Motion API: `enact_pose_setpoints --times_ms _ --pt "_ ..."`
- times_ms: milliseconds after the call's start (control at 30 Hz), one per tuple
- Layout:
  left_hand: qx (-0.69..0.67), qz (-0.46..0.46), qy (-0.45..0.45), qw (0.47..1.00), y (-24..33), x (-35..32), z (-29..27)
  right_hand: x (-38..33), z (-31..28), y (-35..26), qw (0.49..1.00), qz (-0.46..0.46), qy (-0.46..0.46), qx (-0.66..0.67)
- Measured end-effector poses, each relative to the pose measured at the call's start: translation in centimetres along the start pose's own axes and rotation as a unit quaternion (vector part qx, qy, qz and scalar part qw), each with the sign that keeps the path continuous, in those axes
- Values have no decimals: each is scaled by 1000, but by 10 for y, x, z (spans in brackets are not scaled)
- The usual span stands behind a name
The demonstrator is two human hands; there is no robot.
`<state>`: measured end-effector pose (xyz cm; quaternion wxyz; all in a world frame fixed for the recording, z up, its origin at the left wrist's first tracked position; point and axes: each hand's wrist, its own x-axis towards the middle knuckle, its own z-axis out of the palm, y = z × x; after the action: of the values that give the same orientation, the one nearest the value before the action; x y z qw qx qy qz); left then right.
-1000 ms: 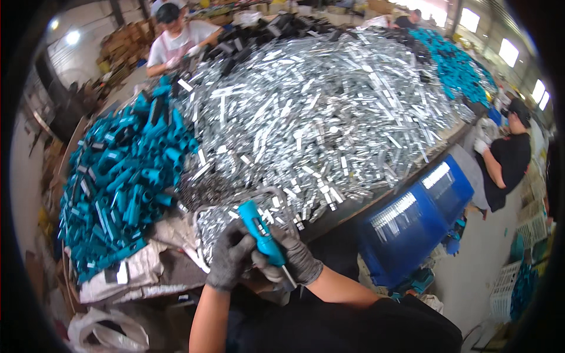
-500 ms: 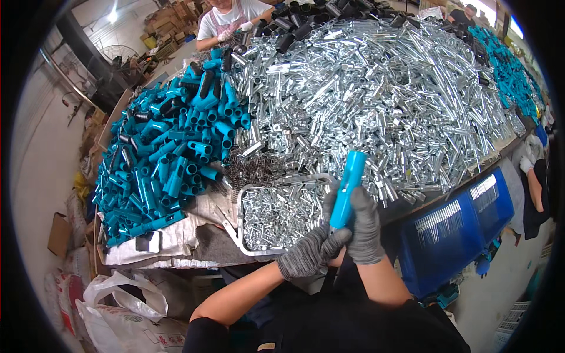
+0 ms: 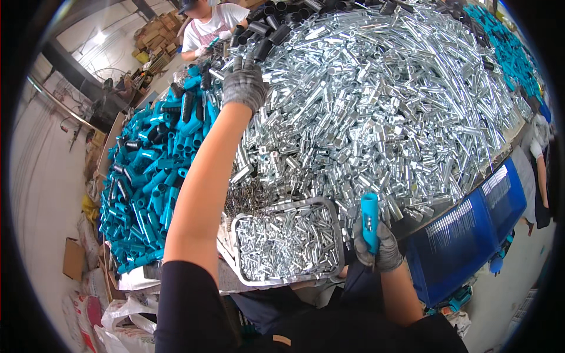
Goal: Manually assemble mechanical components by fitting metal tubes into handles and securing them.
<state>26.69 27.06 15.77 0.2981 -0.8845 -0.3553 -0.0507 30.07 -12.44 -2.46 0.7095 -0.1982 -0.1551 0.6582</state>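
My right hand [image 3: 379, 247], in a grey knit glove, is closed around the lower part of a teal plastic handle [image 3: 369, 209]. The handle is a tube held upright, its round end up and a slot along its side. My left hand [image 3: 243, 87], gloved alike, is stretched far forward over the pile's back left, fingers extended and apart. Its fingertips are beside black plastic tubes [image 3: 263, 50]; whether they touch one I cannot tell. Below its arm lie teal handles [image 3: 156, 176] in a heap. Shiny metal tubes and rods [image 3: 353, 100] fill the middle of the table.
A metal-rimmed tray [image 3: 339, 235] of small metal pins stands near the table's front edge. Dark springs [image 3: 244, 197] lie behind it. Blue plastic bins [image 3: 441, 250] hang at the right edge. A person [image 3: 215, 26] works across the table; another person's arm [image 3: 541, 176] shows far right.
My left hand has let go of the teal handle and reached forward to the black tubes. My right hand has lowered the handle and moved slightly right. The view has shifted a little.
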Motion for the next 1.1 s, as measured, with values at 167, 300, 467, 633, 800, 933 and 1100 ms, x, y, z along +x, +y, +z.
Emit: enact_pose_setpoints --times_ms 167,300,467,633,800,933,1100 --pt "-31 -13 20 999 -1 52 47 3 8 -7 1000 -10 23 -11" --pt "-289 -16 194 937 -11 36 24 -4 -1 -6 999 7 23 22" --pt "-682 -96 83 720 -11 -74 -17 0 -11 -5 993 15 -46 112" --pt "-825 -211 -14 525 -7 -189 -44 3 2 -3 1000 -12 -14 -1" --pt "-819 -262 -55 507 -2 -256 -56 8 33 5 986 -1 109 -129" --pt "-815 -239 -69 523 3 -285 -63 4 62 8 969 21 55 -239" --pt "-724 -157 -143 656 20 -327 -88 -9 91 17 916 120 -25 -383"
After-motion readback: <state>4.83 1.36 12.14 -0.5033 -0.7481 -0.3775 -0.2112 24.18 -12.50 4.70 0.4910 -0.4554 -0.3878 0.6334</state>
